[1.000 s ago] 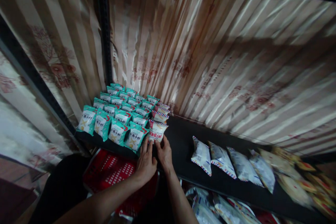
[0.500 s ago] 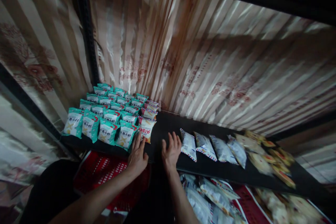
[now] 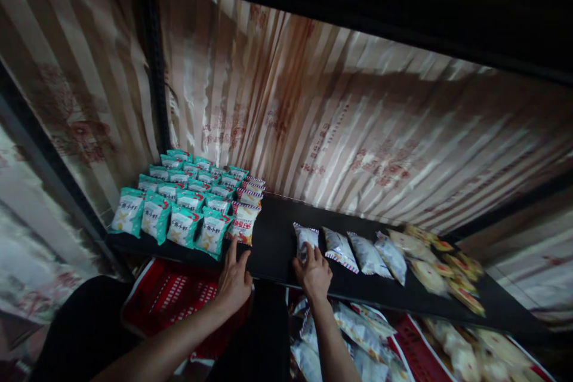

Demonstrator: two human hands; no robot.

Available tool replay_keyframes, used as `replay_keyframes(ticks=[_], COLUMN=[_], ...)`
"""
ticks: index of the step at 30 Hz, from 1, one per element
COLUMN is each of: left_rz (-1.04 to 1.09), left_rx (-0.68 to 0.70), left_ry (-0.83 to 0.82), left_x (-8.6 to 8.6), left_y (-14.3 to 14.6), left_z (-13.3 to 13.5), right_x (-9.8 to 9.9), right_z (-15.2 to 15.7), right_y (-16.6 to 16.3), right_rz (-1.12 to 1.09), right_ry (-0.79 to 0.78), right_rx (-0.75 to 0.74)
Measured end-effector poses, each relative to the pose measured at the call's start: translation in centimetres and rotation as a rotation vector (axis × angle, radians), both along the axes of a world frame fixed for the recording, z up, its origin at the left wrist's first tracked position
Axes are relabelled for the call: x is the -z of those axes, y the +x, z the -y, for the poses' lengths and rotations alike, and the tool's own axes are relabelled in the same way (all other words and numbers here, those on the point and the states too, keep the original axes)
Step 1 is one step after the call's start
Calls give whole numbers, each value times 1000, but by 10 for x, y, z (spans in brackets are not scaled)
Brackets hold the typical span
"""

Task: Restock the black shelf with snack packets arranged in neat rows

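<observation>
Handle the pale packet (image 3: 305, 235) gently: right hand (image 3: 315, 274) grip indiscernible, left hand (image 3: 235, 284) unclasped beside the red-lettered packet (image 3: 243, 224).

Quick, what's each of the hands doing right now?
Left hand: open, fingertips at the lower edge of the red-lettered bag.
Right hand: fingers over a white bag; whether it grips cannot be told.

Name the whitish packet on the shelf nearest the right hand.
The leftmost whitish packet in the row of four: the right hand partly covers it; the other three lie farther right.
</observation>
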State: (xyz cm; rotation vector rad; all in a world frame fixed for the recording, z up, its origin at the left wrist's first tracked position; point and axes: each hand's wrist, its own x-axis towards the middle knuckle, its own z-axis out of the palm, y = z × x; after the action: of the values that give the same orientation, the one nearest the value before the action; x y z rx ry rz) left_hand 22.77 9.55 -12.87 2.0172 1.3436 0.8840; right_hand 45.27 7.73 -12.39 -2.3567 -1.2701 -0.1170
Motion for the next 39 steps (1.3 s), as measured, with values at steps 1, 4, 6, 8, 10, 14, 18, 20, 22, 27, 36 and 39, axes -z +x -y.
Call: replay_keyframes(ticks=[1,4,6,8,10,14,18,20,22,27,36,39], left_rz=[-3,-17,-7,25,73,139,181,225,241,109,-540,-552], left_rx=[11,74,124,158,181,254,407,407,341,210,481,517], left_ry=[-5,-5,15,20,7,-16,-144,-242,-291,-298,185,272], left_x=[0,-1,-4,-10,-19,-36,-37,-34,-30,-32,-80,-88], left_y=[-2,-5,-5,-4,-3,-7,-16,-22,-27,-39,-48,-42], left_z=[0,0,1,2,5,7,6,5,4,0,12,13], right_x=[-6,-25,-41,-61,-84,-120,-120,-111,-100,-80,-70,-70], right_z=[1,7,15,26,39,59,61,58,54,48,56,63], right_y=[-3,-8,-8,-9,-13,-27,-33,-34,-38,-54,-78,-92], right_rz=[-12,-208,-436,-649,-811,-1082,-1182,-1264,-1364,-1246,-314,-262], right_ry=[-17,4,19,-11,-75,-234,-285,-242,-181,-42,-9,-153], right_rx=[-9,-46,-77,-152,-280,-480,-525,-521,-530,-551,-842,-833])
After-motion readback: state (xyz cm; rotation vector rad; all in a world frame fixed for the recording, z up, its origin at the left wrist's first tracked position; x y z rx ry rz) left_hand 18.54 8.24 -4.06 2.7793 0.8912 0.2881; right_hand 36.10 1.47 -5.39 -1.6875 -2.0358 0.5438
